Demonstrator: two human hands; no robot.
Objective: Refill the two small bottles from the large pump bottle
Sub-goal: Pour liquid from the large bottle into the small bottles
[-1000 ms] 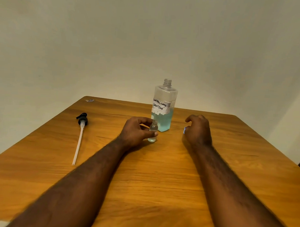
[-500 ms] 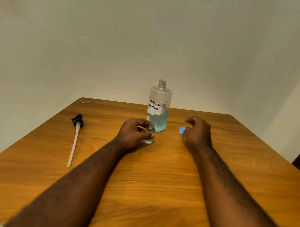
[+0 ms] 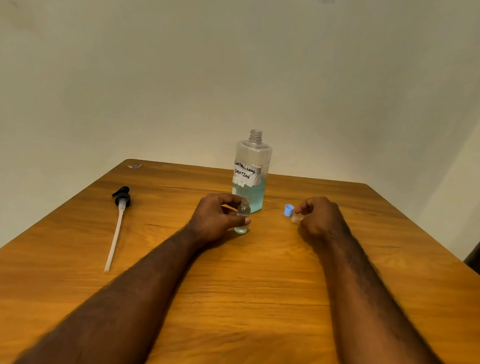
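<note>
The blue cap (image 3: pixel 288 210) is now sitting free on the wooden table (image 3: pixel 256 305) at 1 o'clock, just beside my right hand (image 3: pixel 318 217). Its fingers are curling over something clear, and I cannot tell if they are gripping it. My left hand (image 3: pixel 218 218) is clamping the uncapped small bottle (image 3: pixel 242 222) at 12, in front of the large bottle (image 3: pixel 251 171). I judge pouring is coming next. The pump (image 3: pixel 117 224) is lying at 10, and a plain wall (image 3: pixel 183 71) is standing behind.

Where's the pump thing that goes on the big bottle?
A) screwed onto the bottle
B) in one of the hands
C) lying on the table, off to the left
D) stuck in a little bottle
C: the pump lies flat on the table, left of the big bottle, whose neck is bare.
</note>
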